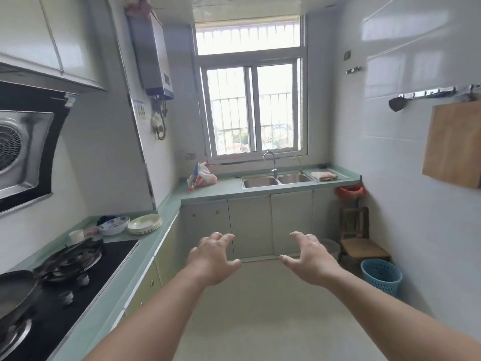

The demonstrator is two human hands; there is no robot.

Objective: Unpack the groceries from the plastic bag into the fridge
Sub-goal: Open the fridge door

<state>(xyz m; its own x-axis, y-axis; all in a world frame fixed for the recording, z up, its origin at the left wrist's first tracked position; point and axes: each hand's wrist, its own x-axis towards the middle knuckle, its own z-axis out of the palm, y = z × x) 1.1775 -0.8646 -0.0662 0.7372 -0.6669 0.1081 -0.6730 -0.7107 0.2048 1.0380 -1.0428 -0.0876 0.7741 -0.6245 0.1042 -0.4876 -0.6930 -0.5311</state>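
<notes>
left hand [212, 257]: held out mid-air over the floor, palm down, fingers spread and loosely curled; grip released, holds nothing
right hand [309, 259]: same pose, level with the left, apart from it; grip released, holds nothing
plastic bag [201, 176]: on the far table in the corner, left of the sink, below the window; bulging, whitish with red and blue showing; contents too small to tell; well apart from both hands
table [223, 190]: green L-shaped top, runs along the left wall and under the window
sink [277, 181]: double steel basin set in the far table, tap [272, 162] behind the divider
cloth [324, 175]: folded, on the drainer right of the sink
window [251, 110]: sliding panes, bars outside, bright
stove [65, 280]: black glass hob on the left table, dark pan [15, 290] on the near burner
dishes: stack of pale plates [145, 224] and a blue-patterned bowl [114, 224] past the stove, touching or just beside each other
range hood [23, 147]: on the left wall above the stove
water heater [152, 56]: high on the left wall near the window
cutting board [454, 144]: wooden, hangs on the right wall under a hook rail [440, 93]
basket [381, 276]: blue plastic, on the floor by the right wall, beside a wooden stool [361, 250]
fridge: not in view
</notes>
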